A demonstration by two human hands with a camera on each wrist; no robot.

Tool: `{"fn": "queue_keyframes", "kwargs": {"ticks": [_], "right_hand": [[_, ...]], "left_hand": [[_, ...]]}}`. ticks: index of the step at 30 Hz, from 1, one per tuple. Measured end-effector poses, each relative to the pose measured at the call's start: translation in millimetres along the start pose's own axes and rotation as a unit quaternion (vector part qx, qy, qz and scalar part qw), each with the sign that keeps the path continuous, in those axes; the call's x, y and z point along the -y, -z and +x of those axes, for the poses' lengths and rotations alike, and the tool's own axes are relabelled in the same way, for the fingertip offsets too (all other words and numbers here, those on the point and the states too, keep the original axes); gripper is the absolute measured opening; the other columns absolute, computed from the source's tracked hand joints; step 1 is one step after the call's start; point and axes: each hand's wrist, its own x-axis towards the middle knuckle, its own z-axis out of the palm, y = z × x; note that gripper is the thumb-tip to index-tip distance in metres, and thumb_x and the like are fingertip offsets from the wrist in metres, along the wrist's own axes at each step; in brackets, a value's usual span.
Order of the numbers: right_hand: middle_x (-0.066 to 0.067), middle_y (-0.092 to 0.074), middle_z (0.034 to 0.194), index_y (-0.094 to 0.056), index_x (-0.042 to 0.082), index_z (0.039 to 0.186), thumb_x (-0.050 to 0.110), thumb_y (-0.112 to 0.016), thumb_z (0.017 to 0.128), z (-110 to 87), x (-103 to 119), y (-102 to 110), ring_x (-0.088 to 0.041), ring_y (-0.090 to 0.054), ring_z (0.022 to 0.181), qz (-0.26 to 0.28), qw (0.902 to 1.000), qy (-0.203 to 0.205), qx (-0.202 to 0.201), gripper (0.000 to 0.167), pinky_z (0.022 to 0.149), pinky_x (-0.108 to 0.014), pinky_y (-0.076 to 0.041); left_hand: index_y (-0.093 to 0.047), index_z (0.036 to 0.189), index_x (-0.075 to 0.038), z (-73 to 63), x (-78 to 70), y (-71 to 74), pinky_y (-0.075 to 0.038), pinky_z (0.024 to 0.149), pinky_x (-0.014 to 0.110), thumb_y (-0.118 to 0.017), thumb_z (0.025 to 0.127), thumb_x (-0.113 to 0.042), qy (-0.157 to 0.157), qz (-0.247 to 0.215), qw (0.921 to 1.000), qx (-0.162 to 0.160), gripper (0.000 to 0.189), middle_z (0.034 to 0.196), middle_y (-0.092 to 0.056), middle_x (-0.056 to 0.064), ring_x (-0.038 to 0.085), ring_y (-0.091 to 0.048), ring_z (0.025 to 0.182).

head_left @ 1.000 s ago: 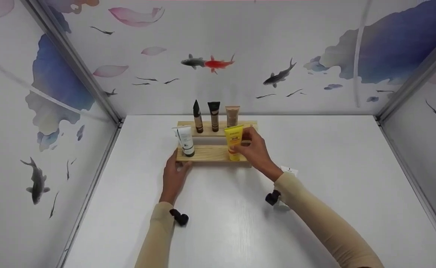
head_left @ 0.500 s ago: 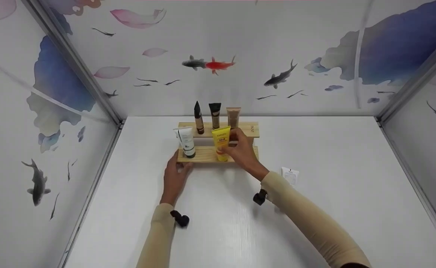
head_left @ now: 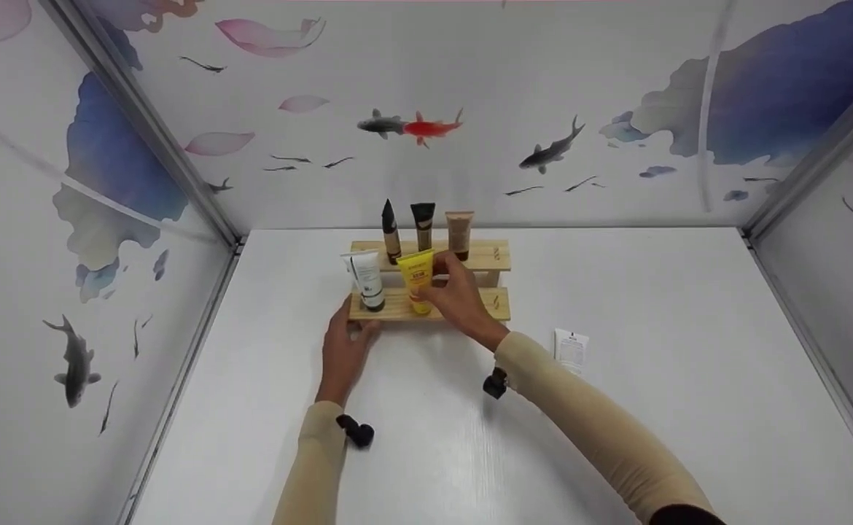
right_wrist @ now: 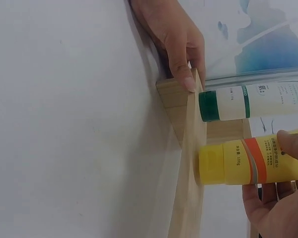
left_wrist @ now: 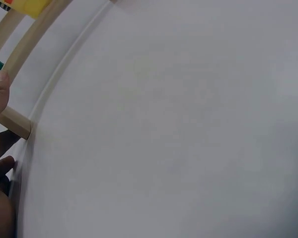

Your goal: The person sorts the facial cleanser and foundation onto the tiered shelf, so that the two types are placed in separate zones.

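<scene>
A two-tier wooden rack (head_left: pixel 470 257) stands at the back of the table. My right hand (head_left: pixel 458 295) pinches a yellow squeeze tube (head_left: pixel 417 281), cap down, on the lower shelf. In the right wrist view the yellow cap (right_wrist: pixel 212 164) meets the shelf board. Beside it, to the left, stands a white tube (head_left: pixel 367 281) with a dark green cap (right_wrist: pixel 209 105). My left hand (head_left: pixel 342 357) grips the lower shelf's left end, its thumb on the front edge; the left wrist view shows only part of this hand (left_wrist: pixel 0 99).
On the upper shelf stand a pointed dark tube (head_left: pixel 390 233), a black-topped tube (head_left: pixel 423 224) and a tan tube (head_left: pixel 459 232). Another white tube (head_left: pixel 571 348) lies on the table at right, partly behind my right sleeve (head_left: pixel 587 415). Printed walls enclose the table.
My right hand has moved left along the lower shelf with the yellow tube, bringing it closer to the white tube. My left hand has kept its grip on the rack.
</scene>
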Motion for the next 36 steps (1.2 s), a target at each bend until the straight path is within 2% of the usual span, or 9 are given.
{"fn": "queue_keyframes", "kwargs": {"ticks": [9, 14, 18, 26, 31, 36], "right_hand": [[-0.012, -0.068, 0.132, -0.060, 0.005, 0.133, 0.000, -0.083, 0.095, 7.1, 0, -7, -0.026, -0.067, 0.124, 0.006, 0.9998, 0.014, 0.009, 0.044, 0.104, -0.034, -0.061], [-0.011, -0.068, 0.133, -0.059, 0.005, 0.132, 0.000, -0.082, 0.095, 9.5, -2, -10, -0.025, -0.068, 0.123, 0.003, 0.9998, 0.017, 0.007, 0.044, 0.104, -0.034, -0.061], [-0.011, -0.068, 0.134, -0.059, 0.005, 0.133, 0.000, -0.081, 0.096, 10.4, -1, -13, -0.025, -0.068, 0.124, 0.009, 0.9998, 0.016, 0.007, 0.044, 0.104, -0.035, -0.061], [-0.008, -0.067, 0.134, -0.059, 0.007, 0.133, -0.002, -0.078, 0.097, 12.0, -3, -20, -0.024, -0.067, 0.126, 0.006, 0.9998, 0.017, 0.009, 0.041, 0.107, -0.037, -0.059], [-0.010, -0.067, 0.133, -0.059, 0.006, 0.132, -0.003, -0.080, 0.097, 12.2, -6, -21, -0.025, -0.066, 0.126, 0.001, 0.9993, 0.036, 0.012, 0.041, 0.108, -0.041, -0.059], [-0.010, -0.067, 0.132, -0.059, 0.005, 0.132, -0.001, -0.084, 0.096, 11.7, -9, -20, -0.025, -0.066, 0.124, -0.003, 0.9991, 0.040, 0.015, 0.044, 0.107, -0.039, -0.059]], "left_hand": [[-0.029, 0.176, -0.023, -0.1, -0.6, 0.6, -0.033, 0.130, 0.051, -0.069, 0.101, -0.070, 0.001, 0.006, 1.0000, -0.003, 0.097, 0.175, -0.040, 0.004, 0.024, -0.043, 0.155], [-0.030, 0.176, -0.022, 0.3, -0.5, 1.6, -0.040, 0.123, 0.052, -0.069, 0.102, -0.067, -0.012, 0.001, 0.9999, -0.005, 0.095, 0.170, -0.044, 0.005, 0.024, -0.052, 0.143], [-0.030, 0.176, -0.023, 0.4, 0.7, 0.6, -0.043, 0.120, 0.051, -0.068, 0.102, -0.069, -0.013, 0.000, 0.9999, -0.005, 0.094, 0.169, -0.046, 0.003, 0.022, -0.054, 0.137], [-0.030, 0.176, -0.027, -1.6, 0.4, -1.0, -0.045, 0.118, 0.050, -0.068, 0.101, -0.070, -0.006, -0.005, 0.9999, -0.006, 0.094, 0.166, -0.048, -0.001, 0.020, -0.055, 0.136], [-0.031, 0.175, -0.028, -1.4, 0.8, -1.0, -0.044, 0.119, 0.051, -0.069, 0.101, -0.069, -0.005, -0.011, 0.9999, -0.005, 0.093, 0.166, -0.048, -0.001, 0.020, -0.054, 0.137], [-0.031, 0.175, -0.028, -1.7, 0.9, -1.1, -0.043, 0.121, 0.052, -0.069, 0.101, -0.071, -0.003, -0.011, 0.9999, -0.004, 0.094, 0.168, -0.047, -0.001, 0.020, -0.053, 0.138]]}}
